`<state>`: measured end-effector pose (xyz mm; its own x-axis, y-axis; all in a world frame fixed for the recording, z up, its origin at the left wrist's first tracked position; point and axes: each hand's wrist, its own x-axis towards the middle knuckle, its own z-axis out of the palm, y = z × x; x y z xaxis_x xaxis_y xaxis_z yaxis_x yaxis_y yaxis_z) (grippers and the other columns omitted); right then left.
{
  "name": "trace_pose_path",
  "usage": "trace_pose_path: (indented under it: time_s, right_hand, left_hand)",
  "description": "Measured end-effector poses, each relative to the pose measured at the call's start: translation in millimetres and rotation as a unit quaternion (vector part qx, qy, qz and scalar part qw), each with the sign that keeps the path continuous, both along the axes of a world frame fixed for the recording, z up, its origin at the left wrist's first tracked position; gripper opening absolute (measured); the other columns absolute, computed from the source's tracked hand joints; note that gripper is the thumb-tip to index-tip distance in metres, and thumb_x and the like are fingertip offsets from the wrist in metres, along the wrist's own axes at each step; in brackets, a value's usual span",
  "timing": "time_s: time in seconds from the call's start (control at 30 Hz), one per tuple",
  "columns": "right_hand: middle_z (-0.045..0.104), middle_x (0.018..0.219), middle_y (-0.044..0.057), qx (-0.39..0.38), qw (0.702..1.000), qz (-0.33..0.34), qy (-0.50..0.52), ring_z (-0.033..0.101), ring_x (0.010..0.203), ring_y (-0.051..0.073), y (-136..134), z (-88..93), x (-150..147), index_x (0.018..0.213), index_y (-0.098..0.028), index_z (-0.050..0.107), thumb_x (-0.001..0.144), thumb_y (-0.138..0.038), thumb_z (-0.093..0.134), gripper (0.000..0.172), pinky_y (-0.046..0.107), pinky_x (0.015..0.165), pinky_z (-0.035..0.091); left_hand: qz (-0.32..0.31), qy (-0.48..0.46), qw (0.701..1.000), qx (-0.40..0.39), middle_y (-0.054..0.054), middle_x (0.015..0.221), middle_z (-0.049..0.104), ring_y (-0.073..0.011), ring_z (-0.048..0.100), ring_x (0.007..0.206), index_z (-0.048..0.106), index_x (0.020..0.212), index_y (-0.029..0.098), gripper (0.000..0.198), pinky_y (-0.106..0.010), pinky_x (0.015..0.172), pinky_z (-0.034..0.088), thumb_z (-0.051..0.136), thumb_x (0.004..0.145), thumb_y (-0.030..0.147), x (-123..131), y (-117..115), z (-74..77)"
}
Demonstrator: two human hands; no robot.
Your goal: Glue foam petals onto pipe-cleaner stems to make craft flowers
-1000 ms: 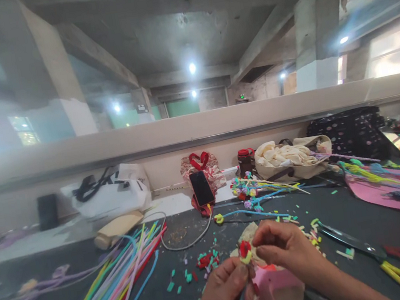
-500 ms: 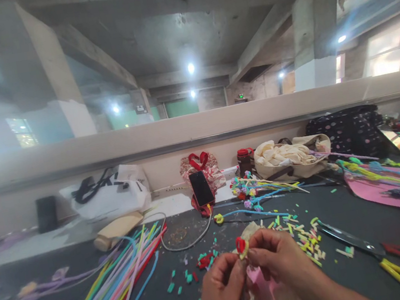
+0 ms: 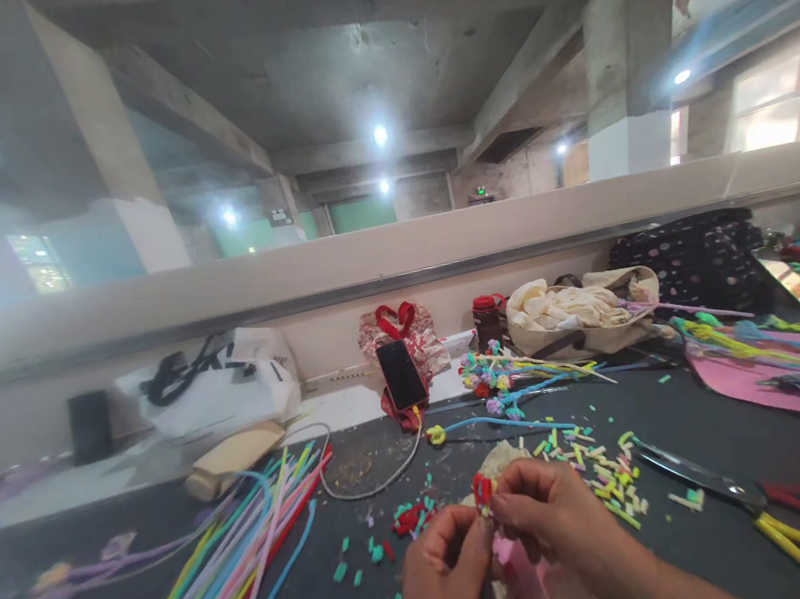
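Observation:
Close together at the bottom centre, my two hands pinch a small red pipe-cleaner flower [image 3: 483, 491]. My left hand [image 3: 449, 580] grips it from below with thumb and forefinger; a dark stem-like strip runs down beside that hand. The fingertips of my right hand [image 3: 556, 518] press on the flower's right side. A bit of pale yellow shows at its base, mostly covered by fingers. Under the hands lies a crumpled beige and pink cloth [image 3: 524, 578]. Several cut green and red pipe-cleaner pieces [image 3: 411, 518] lie just beyond my left hand.
Long coloured pipe cleaners [image 3: 239, 578] lie at left. Yellow cut pieces [image 3: 618, 478] and large open scissors [image 3: 738, 489] are at right. Finished pipe-cleaner flowers [image 3: 491, 371], a phone [image 3: 402, 375] on a cable, a red-capped bottle [image 3: 487, 324] and bags stand along the back.
The red flower has turned slightly between my fingertips, and the yellow part beside it shows less now. Both hands stay in nearly the same place.

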<state>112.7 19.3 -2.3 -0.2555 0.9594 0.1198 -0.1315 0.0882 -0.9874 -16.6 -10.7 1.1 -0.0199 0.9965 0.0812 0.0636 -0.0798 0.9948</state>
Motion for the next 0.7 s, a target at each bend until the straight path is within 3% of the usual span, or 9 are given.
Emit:
trace_pose_path:
  time_s: [0.7]
  right_hand:
    - [0.046,0.042,-0.006,-0.035,0.999,-0.024,-0.026,0.038,0.035,0.005,-1.7,3.5,-4.6,0.051,-0.015,0.049,0.062,-0.024,0.057,0.016,0.016,0.035,0.026]
  left_hand:
    - [0.013,0.014,1.000,0.004,0.002,0.051,0.053,-0.0123,0.047,0.053,0.058,0.056,0.015,0.029,-0.021,0.051,0.037,0.058,0.060,0.044,0.2,0.7,-0.9]
